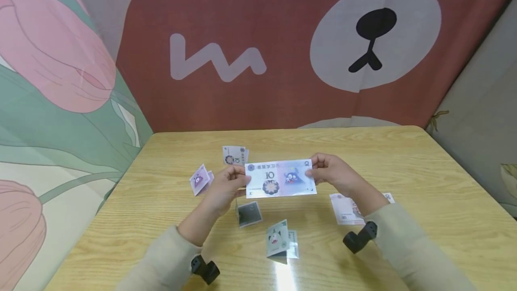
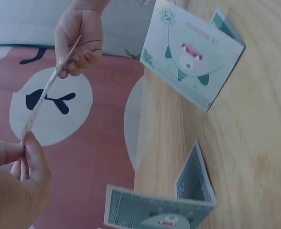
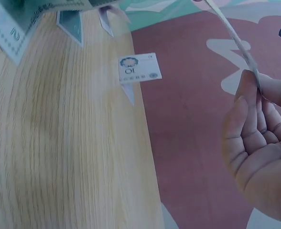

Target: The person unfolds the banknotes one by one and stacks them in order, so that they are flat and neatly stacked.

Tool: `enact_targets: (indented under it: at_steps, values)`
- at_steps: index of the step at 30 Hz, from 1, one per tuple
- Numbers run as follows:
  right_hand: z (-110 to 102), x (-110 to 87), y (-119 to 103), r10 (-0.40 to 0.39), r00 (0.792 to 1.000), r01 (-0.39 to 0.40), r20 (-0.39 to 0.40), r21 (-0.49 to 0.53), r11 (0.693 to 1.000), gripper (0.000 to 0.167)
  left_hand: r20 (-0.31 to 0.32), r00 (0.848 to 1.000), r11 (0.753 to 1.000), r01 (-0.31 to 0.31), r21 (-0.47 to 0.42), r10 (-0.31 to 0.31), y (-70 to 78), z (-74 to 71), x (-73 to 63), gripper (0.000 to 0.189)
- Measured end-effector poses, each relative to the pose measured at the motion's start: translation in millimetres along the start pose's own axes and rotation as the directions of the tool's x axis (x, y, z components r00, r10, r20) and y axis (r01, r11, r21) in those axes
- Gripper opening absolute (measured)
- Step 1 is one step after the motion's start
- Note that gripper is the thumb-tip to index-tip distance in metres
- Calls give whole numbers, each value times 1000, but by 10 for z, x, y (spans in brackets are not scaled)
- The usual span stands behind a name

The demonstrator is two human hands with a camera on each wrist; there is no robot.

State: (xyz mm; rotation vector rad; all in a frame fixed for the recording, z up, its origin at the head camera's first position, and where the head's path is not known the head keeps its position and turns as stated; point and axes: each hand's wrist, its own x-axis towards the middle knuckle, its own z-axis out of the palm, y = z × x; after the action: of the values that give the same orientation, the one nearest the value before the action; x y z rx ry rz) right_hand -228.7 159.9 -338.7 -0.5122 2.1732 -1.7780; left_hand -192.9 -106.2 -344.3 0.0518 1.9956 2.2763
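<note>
A play banknote (image 1: 280, 178) printed with a 10 and a blue cartoon figure is stretched level above the table, its printed face toward the head camera. My left hand (image 1: 223, 190) pinches its left edge between thumb and fingers. At the opposite edge, my right hand (image 1: 336, 175) holds it the same way. The left wrist view shows the note (image 2: 47, 93) almost edge-on. Below it on the table stand a dark green folded note (image 1: 249, 214) and, nearer, a pale green folded note (image 1: 276, 239).
Farther back stand a purple folded note (image 1: 199, 180) and a folded 10 note (image 1: 233, 154). More notes (image 1: 342, 212) lie flat on the wooden table (image 1: 428, 241), partly hidden by my right forearm. A cloth with a bear print (image 1: 282, 102) hangs behind the table's back edge.
</note>
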Motion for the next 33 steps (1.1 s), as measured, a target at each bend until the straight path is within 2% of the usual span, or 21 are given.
enact_targets:
  at_steps: [8,18,33]
  values:
    - [-109,-99,19,26,999,-28,-22,-62,998,22,9,1000,999,-3,50,2,-39,112,23,14]
    - [-263,-273,58,50,996,-58,-77,-112,992,26,68,998,996,-8,88,2,-84,295,49,15]
    - [-521,-525,226,33,991,-51,-128,-144,988,23,97,992,994,78,72,-85,-250,630,133,15]
